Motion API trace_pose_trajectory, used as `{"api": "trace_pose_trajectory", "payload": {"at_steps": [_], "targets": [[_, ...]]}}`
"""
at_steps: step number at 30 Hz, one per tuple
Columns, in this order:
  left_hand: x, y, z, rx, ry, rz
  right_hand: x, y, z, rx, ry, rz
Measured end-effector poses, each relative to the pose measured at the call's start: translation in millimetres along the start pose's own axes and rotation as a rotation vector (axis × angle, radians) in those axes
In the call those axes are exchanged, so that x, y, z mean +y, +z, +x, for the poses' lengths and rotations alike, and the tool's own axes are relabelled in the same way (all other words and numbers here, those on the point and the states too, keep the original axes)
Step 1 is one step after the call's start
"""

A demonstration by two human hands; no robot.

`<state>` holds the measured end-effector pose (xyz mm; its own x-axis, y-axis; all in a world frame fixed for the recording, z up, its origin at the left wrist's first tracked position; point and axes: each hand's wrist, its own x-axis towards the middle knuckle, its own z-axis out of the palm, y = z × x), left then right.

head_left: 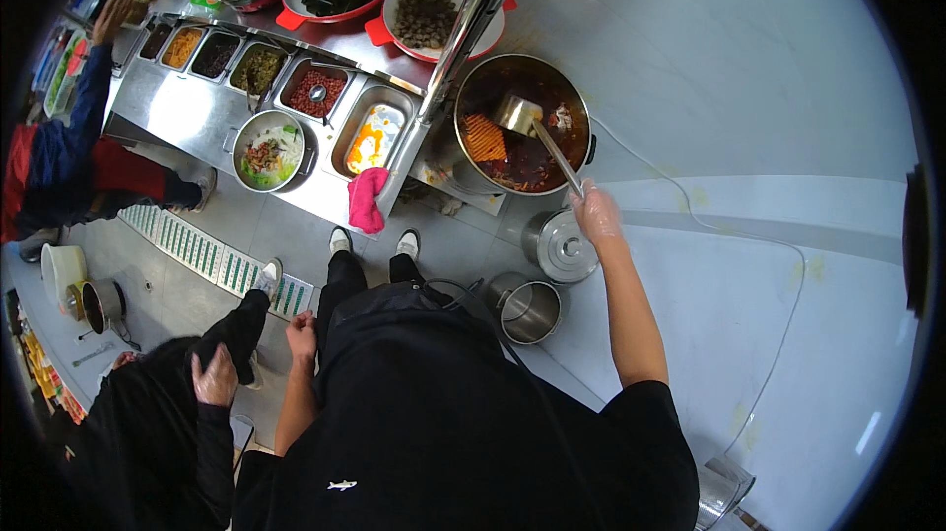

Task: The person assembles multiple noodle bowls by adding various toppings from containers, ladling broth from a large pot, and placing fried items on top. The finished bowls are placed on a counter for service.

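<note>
My right hand (596, 211), in a clear plastic glove, grips the metal handle of a ladle (518, 115). The ladle's deep, round bowl sits in a large pot (588, 150) of dark red broth. Beside it in the broth is an orange piece with a criss-cross pattern (484, 139); its kind I cannot make out. My left hand (302, 334) hangs low at my side, fingers curled in, with nothing visible in them. On the steel counter, left of the pot, a smaller two-handled pot (269, 151) holds pale food with green leaves and a brown-red topping.
Several steel containers with toppings line the counter, among them a tray (377, 129) with orange liquid. A pink cloth (367, 200) hangs at its edge. Below the big pot stand a lidded pot (568, 246) and an open pot (530, 311). Co-workers (148, 432) are at the left.
</note>
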<state>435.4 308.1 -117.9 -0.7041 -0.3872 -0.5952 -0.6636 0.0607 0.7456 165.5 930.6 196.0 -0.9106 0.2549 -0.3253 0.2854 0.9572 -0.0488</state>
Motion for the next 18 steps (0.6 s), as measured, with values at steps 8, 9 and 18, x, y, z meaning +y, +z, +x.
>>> {"api": "trace_pose_trajectory", "payload": {"at_steps": [8, 9, 18], "targets": [[24, 20, -6, 0.008, -0.075, 0.071, 54, 1, -44, 0.013, -0.138, -0.135], [24, 20, -5, 0.002, -0.077, 0.088, 57, -2, -49, 0.005, -0.132, -0.132], [42, 25, -11, -0.021, -0.090, 0.122, 79, 9, -50, -0.062, 0.119, 0.370]]}}
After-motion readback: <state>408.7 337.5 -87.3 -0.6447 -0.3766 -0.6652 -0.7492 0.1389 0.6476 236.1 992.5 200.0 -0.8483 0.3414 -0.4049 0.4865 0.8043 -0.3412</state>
